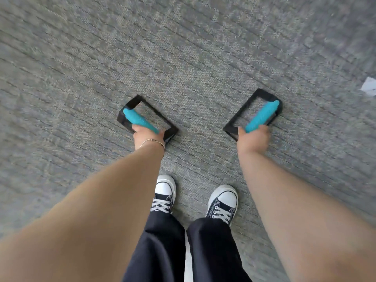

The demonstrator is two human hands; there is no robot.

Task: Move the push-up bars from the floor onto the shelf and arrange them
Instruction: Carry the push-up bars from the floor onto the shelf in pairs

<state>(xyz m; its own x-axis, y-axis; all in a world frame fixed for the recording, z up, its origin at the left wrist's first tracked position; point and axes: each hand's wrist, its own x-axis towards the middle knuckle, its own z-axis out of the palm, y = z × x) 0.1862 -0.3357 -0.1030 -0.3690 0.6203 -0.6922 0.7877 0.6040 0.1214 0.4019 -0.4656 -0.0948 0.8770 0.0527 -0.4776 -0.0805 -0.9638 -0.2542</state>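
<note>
Two push-up bars with black rectangular frames and teal foam handles are in front of my feet over the grey carpet. My left hand grips the near end of the teal handle of the left push-up bar. My right hand grips the near end of the handle of the right push-up bar. The two bars angle away from each other. Whether the frames touch the carpet or hang just above it, I cannot tell. No shelf is in view.
Grey striped carpet fills the view. My two feet in black-and-white sneakers stand just behind the bars. A white scrap or paper edge lies at the far right.
</note>
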